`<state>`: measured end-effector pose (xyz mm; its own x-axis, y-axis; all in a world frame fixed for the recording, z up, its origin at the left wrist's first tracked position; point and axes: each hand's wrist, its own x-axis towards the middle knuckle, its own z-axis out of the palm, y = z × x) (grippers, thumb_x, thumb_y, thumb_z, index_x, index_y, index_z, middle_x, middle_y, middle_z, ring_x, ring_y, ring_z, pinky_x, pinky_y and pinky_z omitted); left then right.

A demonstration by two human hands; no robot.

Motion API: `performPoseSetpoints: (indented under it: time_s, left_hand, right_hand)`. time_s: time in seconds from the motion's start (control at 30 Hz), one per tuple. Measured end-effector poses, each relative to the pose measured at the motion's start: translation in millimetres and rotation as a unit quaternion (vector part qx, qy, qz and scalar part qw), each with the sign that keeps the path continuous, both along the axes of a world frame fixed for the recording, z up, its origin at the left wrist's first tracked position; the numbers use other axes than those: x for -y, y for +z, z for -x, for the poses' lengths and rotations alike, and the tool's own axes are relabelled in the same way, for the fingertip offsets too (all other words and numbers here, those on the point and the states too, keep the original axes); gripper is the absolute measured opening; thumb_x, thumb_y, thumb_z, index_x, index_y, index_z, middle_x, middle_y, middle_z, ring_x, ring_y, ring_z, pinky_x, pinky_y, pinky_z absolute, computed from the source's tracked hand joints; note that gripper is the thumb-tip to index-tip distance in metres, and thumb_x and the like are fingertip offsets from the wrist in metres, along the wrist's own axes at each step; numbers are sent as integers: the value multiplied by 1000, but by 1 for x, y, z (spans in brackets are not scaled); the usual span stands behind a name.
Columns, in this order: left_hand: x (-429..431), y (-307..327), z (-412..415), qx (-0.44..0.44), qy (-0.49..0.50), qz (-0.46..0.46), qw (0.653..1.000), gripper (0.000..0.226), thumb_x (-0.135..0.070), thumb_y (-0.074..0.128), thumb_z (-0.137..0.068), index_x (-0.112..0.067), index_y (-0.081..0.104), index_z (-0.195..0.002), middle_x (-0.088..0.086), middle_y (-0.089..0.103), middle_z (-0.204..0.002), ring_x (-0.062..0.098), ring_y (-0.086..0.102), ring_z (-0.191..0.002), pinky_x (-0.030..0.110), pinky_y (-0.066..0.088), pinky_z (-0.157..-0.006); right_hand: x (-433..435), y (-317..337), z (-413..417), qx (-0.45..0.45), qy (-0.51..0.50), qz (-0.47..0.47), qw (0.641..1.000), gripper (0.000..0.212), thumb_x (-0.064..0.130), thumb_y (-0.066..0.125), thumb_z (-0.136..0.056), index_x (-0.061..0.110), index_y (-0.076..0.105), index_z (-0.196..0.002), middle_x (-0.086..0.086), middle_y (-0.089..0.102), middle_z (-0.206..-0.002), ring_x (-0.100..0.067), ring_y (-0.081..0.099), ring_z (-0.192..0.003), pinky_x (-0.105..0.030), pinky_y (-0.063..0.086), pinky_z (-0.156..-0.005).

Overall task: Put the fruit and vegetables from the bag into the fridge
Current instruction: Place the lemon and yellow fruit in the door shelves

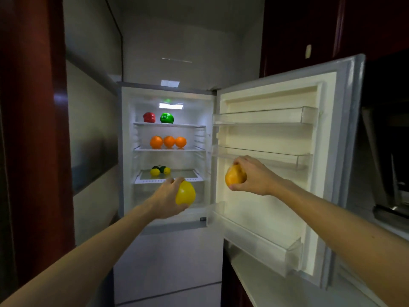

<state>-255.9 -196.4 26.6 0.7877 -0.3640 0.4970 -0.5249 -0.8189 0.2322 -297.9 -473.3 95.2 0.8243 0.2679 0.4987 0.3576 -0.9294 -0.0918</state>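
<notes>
The fridge [126, 151] stands open in front of me. My left hand [167, 199] grips a yellow bell pepper [185, 195] just before the lowest shelf. My right hand [254, 176] holds an orange-yellow bell pepper [235, 175] in front of the open door's inner side. On the top shelf sit a red pepper [149, 117] and a green pepper [166, 118]. Three oranges [168, 142] line the middle shelf. Two lemons [159, 171] and dark green fruit lie on the lower glass shelf. No bag is in view.
The fridge door [327, 134] swings open to the right, with clear door bins [265, 117] along it. A white counter [276, 284] runs below the door. Dark red cabinet panels [33, 129] stand at left and upper right. The lower freezer door [168, 262] is closed.
</notes>
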Motion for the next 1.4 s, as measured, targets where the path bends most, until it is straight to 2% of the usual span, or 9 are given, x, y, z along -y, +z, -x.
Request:
performPoseSetpoints:
  time_s: [0.13, 0.4, 0.53, 0.77, 0.83, 0.97, 1.1, 1.27, 1.4]
  left_hand:
    - [11, 13, -23, 23, -38, 7, 999, 78, -35, 79, -74, -14, 37, -137, 16, 44, -131, 33, 47, -118, 36, 40, -91]
    - [44, 45, -56, 33, -65, -2, 997, 82, -37, 75, -78, -16, 29, -142, 15, 41, -135, 35, 49, -118, 40, 43, -94]
    - [56, 61, -74, 43, -89, 22, 995, 84, -36, 76, -77, -16, 29, -143, 16, 40, -137, 34, 46, -120, 40, 43, -96]
    - [74, 92, -111, 81, -95, 49, 991, 81, -35, 77, -77, -16, 32, -141, 15, 41, -133, 32, 47, -117, 32, 37, -84]
    - [81, 100, -121, 100, -97, 50, 989, 80, -35, 76, -78, -15, 32, -141, 16, 42, -135, 31, 46, -118, 30, 36, -84]
    - [97, 111, -143, 98, -101, 48, 989, 81, -38, 76, -77, -17, 31, -142, 15, 41, -136, 31, 46, -119, 35, 41, -88]
    - [120, 120, -163, 101, -123, 58, 986, 81, -36, 77, -77, -18, 31, -141, 14, 40, -135, 30, 45, -120, 31, 37, -86]
    - [148, 129, -189, 113, -145, 90, 979, 80, -39, 76, -76, -18, 33, -140, 14, 42, -137, 31, 46, -120, 34, 41, -90]
    - [160, 133, -203, 108, -153, 121, 975, 81, -41, 77, -75, -16, 33, -139, 13, 42, -137, 30, 47, -119, 36, 44, -91]
  right_hand:
    - [0, 28, -6, 29, -20, 9, 999, 70, 46, 77, -73, 20, 44, -129, -3, 48, -124, -22, 47, -111, -37, 46, -88]
    - [4, 86, -18, 101, -41, 44, 993, 71, 47, 77, -72, 19, 45, -129, -6, 51, -124, -23, 49, -108, -38, 46, -86]
    - [8, 111, -26, 132, -48, 48, 989, 75, 48, 77, -73, 18, 43, -133, -5, 50, -127, -22, 49, -109, -37, 47, -86]
    - [18, 150, -53, 174, -57, 50, 982, 73, 47, 77, -74, 19, 42, -132, -6, 50, -127, -20, 47, -106, -34, 44, -81]
    - [23, 159, -63, 179, -63, 44, 981, 73, 45, 77, -75, 20, 41, -133, -6, 49, -130, -21, 48, -109, -33, 44, -80]
    - [34, 177, -79, 188, -73, 32, 979, 72, 47, 77, -74, 21, 42, -132, -5, 49, -129, -22, 49, -110, -36, 47, -80]
    - [47, 189, -95, 187, -87, 27, 978, 77, 46, 76, -76, 22, 37, -137, -8, 47, -134, -25, 48, -113, -36, 46, -81]
    - [61, 200, -114, 183, -99, 33, 978, 73, 44, 75, -78, 21, 38, -136, -8, 47, -133, -19, 43, -105, -33, 41, -78]
    - [71, 204, -130, 172, -105, 41, 979, 69, 48, 74, -77, 21, 41, -132, -8, 48, -130, -22, 47, -105, -33, 40, -76]
